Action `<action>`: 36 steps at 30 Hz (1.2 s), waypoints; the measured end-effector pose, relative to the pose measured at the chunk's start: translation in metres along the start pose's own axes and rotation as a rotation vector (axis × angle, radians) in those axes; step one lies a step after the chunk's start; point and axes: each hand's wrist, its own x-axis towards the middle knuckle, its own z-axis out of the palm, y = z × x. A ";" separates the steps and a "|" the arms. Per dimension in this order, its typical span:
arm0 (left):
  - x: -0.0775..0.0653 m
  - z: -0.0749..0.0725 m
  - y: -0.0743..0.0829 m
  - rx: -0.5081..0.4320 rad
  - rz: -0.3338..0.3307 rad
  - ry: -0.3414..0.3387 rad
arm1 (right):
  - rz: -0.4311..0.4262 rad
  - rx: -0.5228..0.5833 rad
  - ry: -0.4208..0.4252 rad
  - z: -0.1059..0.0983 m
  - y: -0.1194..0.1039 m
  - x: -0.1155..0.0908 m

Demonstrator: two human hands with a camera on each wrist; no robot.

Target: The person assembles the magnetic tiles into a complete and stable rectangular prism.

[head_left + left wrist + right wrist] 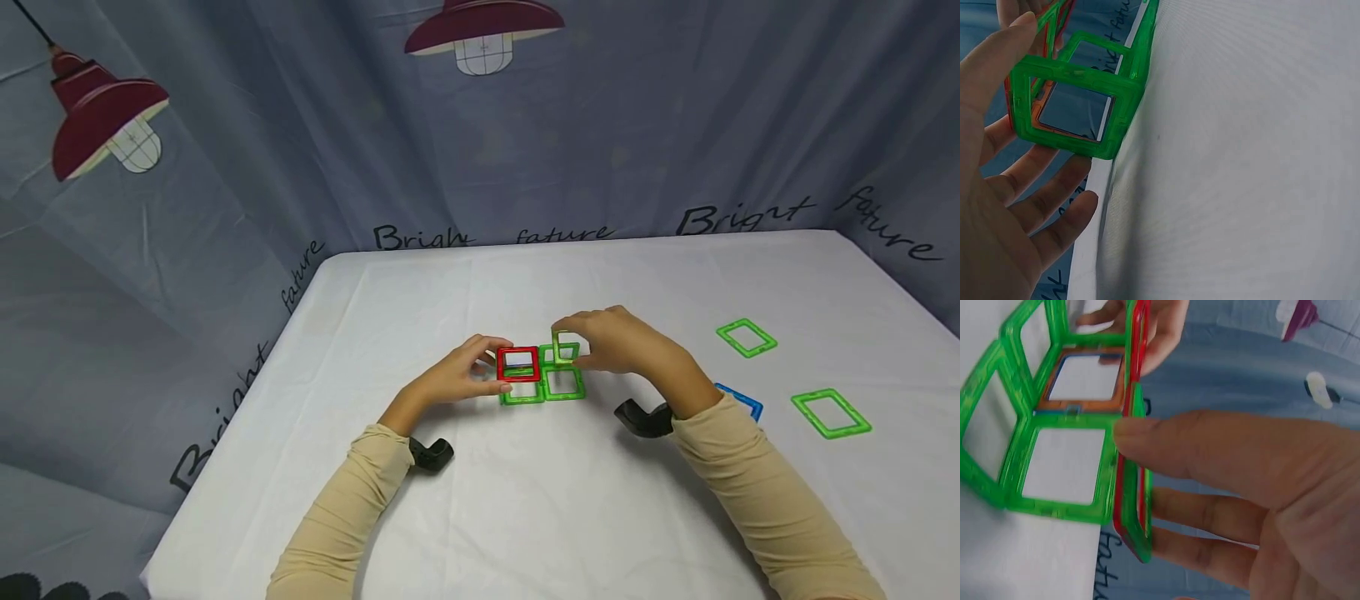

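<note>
A small structure of see-through magnetic tiles (564, 397) stands mid-table, mostly green squares with a red tile (537, 364) raised at its left. My left hand (453, 372) grips its left end, thumb on the near side and index finger on the far side. With thumb and fingers my right hand (621, 340) pinches an upright green tile (556, 346) at the structure's back right. In the right wrist view, the thumb presses the edge where green and red tiles meet, and an orange tile (1085, 404) shows inside. The left wrist view shows a green square (1063, 140) by the left fingers.
Two loose green tiles, one farther (761, 330) and one nearer (851, 409), lie on the white table (570, 517) at right. A blue tile (741, 397) is partly covered by the right sleeve. A grey printed curtain (637, 150) hangs behind the table.
</note>
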 end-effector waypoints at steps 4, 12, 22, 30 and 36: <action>0.000 0.000 0.000 -0.016 -0.003 -0.003 | -0.050 0.011 -0.031 0.002 -0.007 -0.001; 0.001 0.000 0.002 -0.034 -0.003 -0.016 | -0.073 0.023 -0.056 0.004 -0.012 -0.002; -0.012 -0.011 0.040 -0.030 -0.009 -0.015 | -0.050 0.037 -0.075 0.001 -0.019 -0.002; -0.011 -0.010 0.039 -0.038 0.003 -0.023 | -0.015 0.047 -0.102 0.001 -0.017 -0.002; -0.012 -0.010 0.040 -0.032 0.001 -0.027 | -0.015 0.053 -0.094 0.004 -0.012 -0.001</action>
